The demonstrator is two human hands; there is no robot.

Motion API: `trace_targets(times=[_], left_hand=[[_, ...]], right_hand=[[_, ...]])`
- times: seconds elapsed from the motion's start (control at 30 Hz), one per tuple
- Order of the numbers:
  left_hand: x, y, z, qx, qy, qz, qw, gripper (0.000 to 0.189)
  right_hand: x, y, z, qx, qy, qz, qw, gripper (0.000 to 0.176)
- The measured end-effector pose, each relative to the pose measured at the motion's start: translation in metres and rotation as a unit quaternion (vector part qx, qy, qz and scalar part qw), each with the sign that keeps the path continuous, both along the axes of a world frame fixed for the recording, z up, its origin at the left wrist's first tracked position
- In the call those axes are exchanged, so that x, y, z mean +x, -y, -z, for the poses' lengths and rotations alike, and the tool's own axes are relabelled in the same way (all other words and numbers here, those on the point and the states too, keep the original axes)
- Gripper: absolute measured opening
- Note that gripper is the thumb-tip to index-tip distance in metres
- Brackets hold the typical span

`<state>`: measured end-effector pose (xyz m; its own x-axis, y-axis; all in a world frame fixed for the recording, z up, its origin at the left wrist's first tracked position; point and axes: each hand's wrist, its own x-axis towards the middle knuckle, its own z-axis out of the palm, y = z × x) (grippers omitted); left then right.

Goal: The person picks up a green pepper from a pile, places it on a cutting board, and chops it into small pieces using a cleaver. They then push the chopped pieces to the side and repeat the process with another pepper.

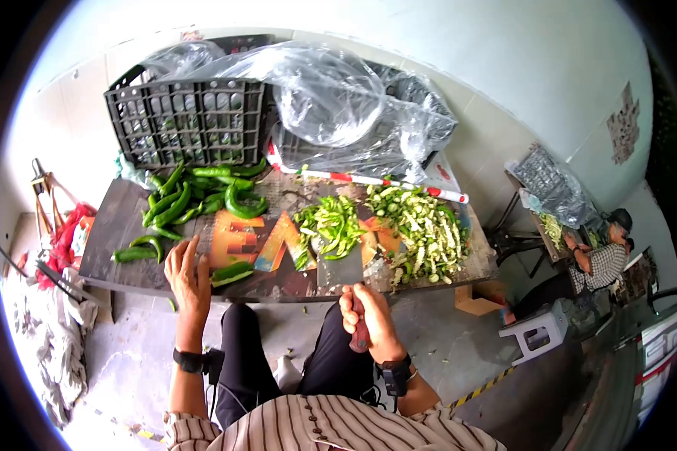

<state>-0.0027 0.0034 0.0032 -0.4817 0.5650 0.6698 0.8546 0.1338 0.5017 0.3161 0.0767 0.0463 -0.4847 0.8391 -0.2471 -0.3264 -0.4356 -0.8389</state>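
My left hand [188, 279] is over the table's front edge with its fingers spread, holding nothing. Just right of its fingertips lies a green pepper [232, 273]. My right hand [370, 319] is wrapped round the dark handle of a knife [359, 335]; the broad blade [340, 271] rests over the table edge. Above the blade is a small heap of sliced green pepper [329, 225]. A larger heap of chopped pepper [421, 237] lies to the right. Whole green peppers [174, 201] are piled at the table's left.
Black crates [186, 120] and clear plastic sheeting [327, 90] stand along the table's back. A red-and-white pole [368, 180] lies before them. At the far right a person [600, 263] sits near a white stool [538, 331]. Sacks [45, 346] lie at left.
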Motion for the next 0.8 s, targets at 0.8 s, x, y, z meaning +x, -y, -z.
trace_targets(times=[0.8], left_hand=[[0.005,-0.004,0.002,-0.059,-0.021,-0.042,0.997,0.037]], right_hand=[[0.032,-0.019,-0.026,-0.008,0.003,-0.024,1.0,0.025]])
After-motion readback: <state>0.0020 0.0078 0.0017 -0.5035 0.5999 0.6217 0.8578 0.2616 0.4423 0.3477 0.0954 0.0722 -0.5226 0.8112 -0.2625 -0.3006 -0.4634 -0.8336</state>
